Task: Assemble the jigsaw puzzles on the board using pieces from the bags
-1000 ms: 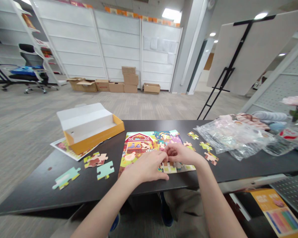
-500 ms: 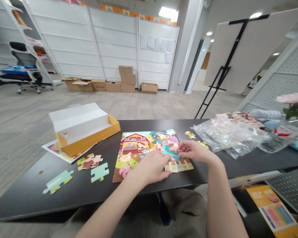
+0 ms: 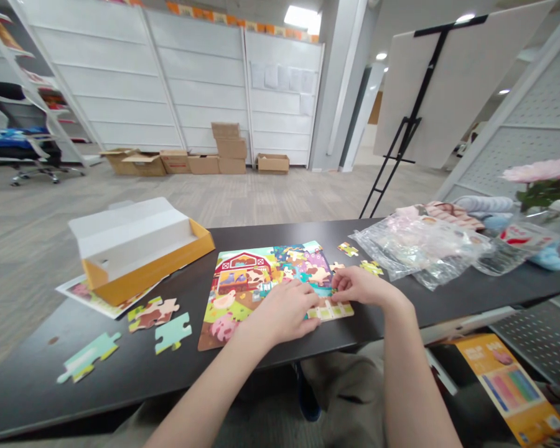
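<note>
A farm jigsaw puzzle with a red barn, animals and a white fence lies on the dark table. My left hand rests flat across its lower middle, palm down and fingers stretched out. At the puzzle's right edge, my right hand has its fingers curled and pinched on a puzzle piece, mostly hidden by the fingertips. Another piece shows just above those fingers. Loose green-yellow pieces lie beyond the right hand. On the left are a brown-and-pink piece pair, a mint piece and a joined mint strip.
An open yellow box stands at the back left, on top of a printed sheet. Clear plastic bags cover the right back, beside folded cloths and a pink flower. A yellow package sits below the table's right side.
The gap between the fence pieces at the puzzle's lower right has closed. My right fingers have curled closer in at the edge. The view has shifted slightly right; my left hand stays on the puzzle.
</note>
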Demonstrator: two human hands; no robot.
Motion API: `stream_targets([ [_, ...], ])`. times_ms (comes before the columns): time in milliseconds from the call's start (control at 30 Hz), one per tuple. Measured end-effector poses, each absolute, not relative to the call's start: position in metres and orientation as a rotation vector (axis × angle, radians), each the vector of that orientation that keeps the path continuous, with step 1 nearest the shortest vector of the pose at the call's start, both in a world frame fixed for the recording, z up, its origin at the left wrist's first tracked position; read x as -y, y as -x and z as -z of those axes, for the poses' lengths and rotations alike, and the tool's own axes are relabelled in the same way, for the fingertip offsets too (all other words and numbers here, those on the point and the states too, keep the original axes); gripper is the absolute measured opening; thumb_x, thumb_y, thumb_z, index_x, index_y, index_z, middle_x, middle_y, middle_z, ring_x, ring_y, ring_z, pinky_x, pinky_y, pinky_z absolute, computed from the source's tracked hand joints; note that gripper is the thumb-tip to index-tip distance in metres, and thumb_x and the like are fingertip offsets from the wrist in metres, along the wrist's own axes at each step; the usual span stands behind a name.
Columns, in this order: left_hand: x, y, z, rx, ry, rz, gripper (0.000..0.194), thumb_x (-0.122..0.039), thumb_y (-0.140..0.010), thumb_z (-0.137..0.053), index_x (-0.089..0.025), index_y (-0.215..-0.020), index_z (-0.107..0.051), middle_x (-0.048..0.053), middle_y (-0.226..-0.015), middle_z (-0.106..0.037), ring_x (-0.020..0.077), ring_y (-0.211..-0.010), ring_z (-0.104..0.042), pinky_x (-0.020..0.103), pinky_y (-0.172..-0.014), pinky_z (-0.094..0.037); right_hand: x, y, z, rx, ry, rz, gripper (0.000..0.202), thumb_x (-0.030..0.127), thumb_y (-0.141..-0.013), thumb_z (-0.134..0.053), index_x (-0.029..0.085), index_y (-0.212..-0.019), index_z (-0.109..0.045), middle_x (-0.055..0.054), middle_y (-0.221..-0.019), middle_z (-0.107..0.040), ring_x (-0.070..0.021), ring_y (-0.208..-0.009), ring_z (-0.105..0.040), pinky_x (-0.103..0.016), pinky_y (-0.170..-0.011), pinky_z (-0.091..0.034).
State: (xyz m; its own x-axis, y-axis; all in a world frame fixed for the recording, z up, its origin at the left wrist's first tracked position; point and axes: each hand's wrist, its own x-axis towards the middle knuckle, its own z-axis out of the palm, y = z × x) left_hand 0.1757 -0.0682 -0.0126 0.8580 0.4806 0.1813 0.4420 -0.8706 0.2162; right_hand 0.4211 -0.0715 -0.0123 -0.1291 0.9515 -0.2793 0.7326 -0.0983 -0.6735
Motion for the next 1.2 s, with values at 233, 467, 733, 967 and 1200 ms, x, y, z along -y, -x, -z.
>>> stream_targets([
  [233,0.072,-0.18,0.013,-0.668,-2.862,-0.324,0.025,-0.038,-0.093,-0.062,-0.023,-0.111,-0.069,0.006,-0.114,-0.069,0.0255,-0.107,-0.062,0.04,-0.098,-0.049,0.073,-0.422,0.013,1.869,1.87,-1.061,0.028,0.035,-0.062,-0.081,0.018,-0.079,-0.065,0.0,-0.068,-0.066,-0.016,-0.063,-0.061,-0.024,-0.054,-0.043],
  [467,0.07,-0.182,0.016,-0.651,-2.888,-0.314,0.022,-0.036,-0.092,-0.063,-0.02,-0.105,-0.07,0.007,-0.108,-0.07,0.0253,-0.103,-0.063,0.039,-0.093,-0.051,0.084,-0.439,-0.002,1.753,1.877,-0.733,0.02,0.039,-0.078,-0.066,0.019,-0.08,-0.066,-0.002,-0.068,-0.069,-0.0168,-0.063,-0.062,-0.026,-0.057,-0.045],
  [733,0.073,-0.181,0.016,-0.685,-2.859,-0.315,0.025,-0.037,-0.092,-0.062,-0.02,-0.109,-0.068,0.008,-0.11,-0.068,0.0264,-0.106,-0.062,0.04,-0.092,-0.052,0.088,-0.488,0.0,1.223,2.176,-0.005,0.019,0.032,-0.083,-0.055,0.019,-0.082,-0.068,-0.008,-0.081,-0.076,-0.0243,-0.08,-0.07,-0.033,-0.072,-0.048],
  [967,0.073,-0.179,0.014,-0.679,-2.826,-0.322,0.026,-0.038,-0.092,-0.063,-0.022,-0.112,-0.067,0.008,-0.115,-0.066,0.0261,-0.111,-0.061,0.039,-0.096,-0.051,0.088,-0.497,0.01,1.229,2.248,-0.016,0.021,0.034,-0.085,-0.056,0.019,-0.089,-0.07,-0.009,-0.09,-0.077,-0.0252,-0.088,-0.071,-0.033,-0.076,-0.048],
  [1200,0.073,-0.176,0.013,-0.688,-2.773,-0.351,0.034,-0.039,-0.091,-0.064,-0.021,-0.119,-0.061,0.008,-0.116,-0.067,0.0264,-0.11,-0.061,0.039,-0.095,-0.051,0.086,-0.502,0.016,1.298,2.39,-0.205,0.021,0.039,-0.082,-0.065,0.02,-0.083,-0.072,-0.008,-0.086,-0.077,-0.0226,-0.078,-0.071,-0.029,-0.065,-0.047],
])
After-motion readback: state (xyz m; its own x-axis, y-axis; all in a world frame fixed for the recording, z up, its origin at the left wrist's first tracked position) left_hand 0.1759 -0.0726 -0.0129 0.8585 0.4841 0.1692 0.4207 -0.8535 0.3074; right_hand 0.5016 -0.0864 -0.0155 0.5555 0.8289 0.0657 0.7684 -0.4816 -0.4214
